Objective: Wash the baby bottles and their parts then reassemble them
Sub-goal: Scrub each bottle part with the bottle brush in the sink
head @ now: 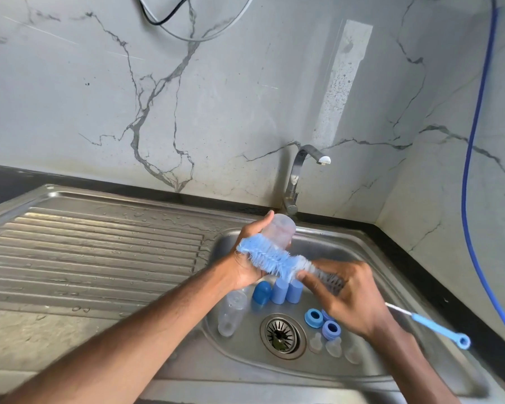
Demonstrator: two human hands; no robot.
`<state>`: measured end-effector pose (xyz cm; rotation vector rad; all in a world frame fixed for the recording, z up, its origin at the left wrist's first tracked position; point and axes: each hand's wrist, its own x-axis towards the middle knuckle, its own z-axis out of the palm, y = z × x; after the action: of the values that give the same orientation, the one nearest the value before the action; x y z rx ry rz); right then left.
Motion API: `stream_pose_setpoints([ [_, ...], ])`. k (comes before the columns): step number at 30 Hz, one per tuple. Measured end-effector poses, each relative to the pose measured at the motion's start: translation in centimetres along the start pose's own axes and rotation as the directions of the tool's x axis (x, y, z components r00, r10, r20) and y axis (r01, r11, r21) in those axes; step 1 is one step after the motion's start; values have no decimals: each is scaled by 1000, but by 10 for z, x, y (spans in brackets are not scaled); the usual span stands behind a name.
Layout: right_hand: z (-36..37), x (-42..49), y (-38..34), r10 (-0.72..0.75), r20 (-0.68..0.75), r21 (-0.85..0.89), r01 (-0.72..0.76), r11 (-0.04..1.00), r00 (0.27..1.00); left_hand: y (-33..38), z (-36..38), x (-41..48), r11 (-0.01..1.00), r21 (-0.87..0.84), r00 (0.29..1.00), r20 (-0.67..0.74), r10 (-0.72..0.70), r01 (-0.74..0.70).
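My left hand (247, 258) grips a clear baby bottle (282, 228) above the sink, base pointing up toward the tap. My right hand (350, 298) holds the handle end of a blue bristle bottle brush (271, 259), whose head lies against the bottle's outside, across my left hand. In the sink basin (391, 371) lie another clear bottle (231, 312), three blue caps (277, 291), blue screw rings (322, 322) and three clear teats (333, 346).
A thin blue teat brush (432, 326) rests on the sink's right rim. The tap (299, 173) stands behind the basin, with no water running. A wet ribbed draining board (94, 252) lies to the left. The drain (282, 335) sits mid-basin. A blue hose (475, 141) hangs at right.
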<state>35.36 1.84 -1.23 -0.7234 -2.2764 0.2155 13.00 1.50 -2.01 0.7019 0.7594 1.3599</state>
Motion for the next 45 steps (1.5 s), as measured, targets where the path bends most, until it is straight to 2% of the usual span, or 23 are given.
stream_pose_setpoints([
  [3, -7, 5, 4, 108, -184, -13, -112, 994, 977, 4, -1, -1, 1000, 4, 1000, -4, 2, -2],
  [5, -14, 4, 7, 117, -299, -58, -140, 988, 947, 3, 4, -4, 1000, -1, 1000, -1, -5, 5],
  [6, -16, 4, 5, 103, -289, -50, -122, 991, 952, 2, 5, -3, 1000, 4, 1000, -7, -2, 2],
  [10, -9, 0, -4, -26, -6, 55, 27, 998, 1000, 2, 0, -2, 999, 44, 1000, -29, 11, -10],
  [12, -9, 5, 0, 26, -75, 24, -24, 999, 997, 4, 1, -3, 999, 35, 1000, -14, 21, -21],
  [15, -15, 7, 4, 125, -286, -36, -140, 989, 950, 1, 11, -6, 999, 34, 1000, -15, 2, -1],
  [17, -16, 6, 0, 93, -229, -16, -99, 995, 969, -3, 13, -6, 999, 44, 999, -35, -2, 4],
  [20, -8, 0, -4, -10, 16, 27, 9, 1000, 1000, -1, 6, -5, 999, 43, 999, -41, -11, 13],
  [21, -9, 2, -2, 8, -1, 7, -8, 1000, 1000, 0, 5, -5, 999, 44, 999, -37, -8, 10],
  [24, -14, 7, 5, 135, -225, -38, -148, 988, 965, 2, 8, -8, 998, 47, 998, -64, -27, 30],
  [25, -14, 7, 7, 143, -250, -41, -158, 987, 958, 1, 9, -7, 998, 48, 997, -72, -37, 41],
  [26, -14, 6, 5, 123, -221, -41, -135, 990, 968, 0, 10, -8, 998, 44, 997, -64, -39, 41],
  [29, -6, 0, 0, 30, 28, 24, -31, 999, 999, 2, 10, -11, 1000, 4, 999, -25, -28, 28],
  [30, -7, 2, 1, 48, 18, 7, -48, 999, 999, 3, 10, -11, 999, -7, 999, -36, -37, 37],
  [33, -16, 8, 4, 155, -204, -34, -165, 986, 967, 3, 9, -9, 997, 39, 993, -106, -58, 62],
  [34, -17, 7, 5, 157, -209, -23, -165, 986, 965, 3, 9, -7, 996, 45, 994, -87, -72, 76],
  [35, -16, 6, 6, 116, -161, -12, -120, 993, 980, 3, 8, -7, 994, 56, 994, -63, -86, 90],
  [37, -12, 1, 2, 29, 40, 56, -31, 998, 999, 3, 5, -8, 993, 58, 995, -5, -98, 98],
  [38, -11, 0, 1, 21, 73, 58, -25, 998, 997, 4, 4, -9, 993, 52, 995, 4, -102, 102],
  [39, -12, 3, 3, 48, 37, 38, -50, 998, 998, 4, 4, -8, 993, 54, 995, -10, -100, 100],
  [42, -17, 7, 6, 155, -190, 13, -155, 988, 969, 3, 8, -9, 994, 44, 993, -70, -95, 99],
  [43, -16, 7, 8, 138, -173, 20, -137, 990, 975, 3, 8, -8, 995, 38, 993, -78, -88, 91],
  [45, -11, 2, 4, 68, -4, 19, -68, 998, 998, 1, 7, -6, 997, 26, 994, -86, -63, 66],
])
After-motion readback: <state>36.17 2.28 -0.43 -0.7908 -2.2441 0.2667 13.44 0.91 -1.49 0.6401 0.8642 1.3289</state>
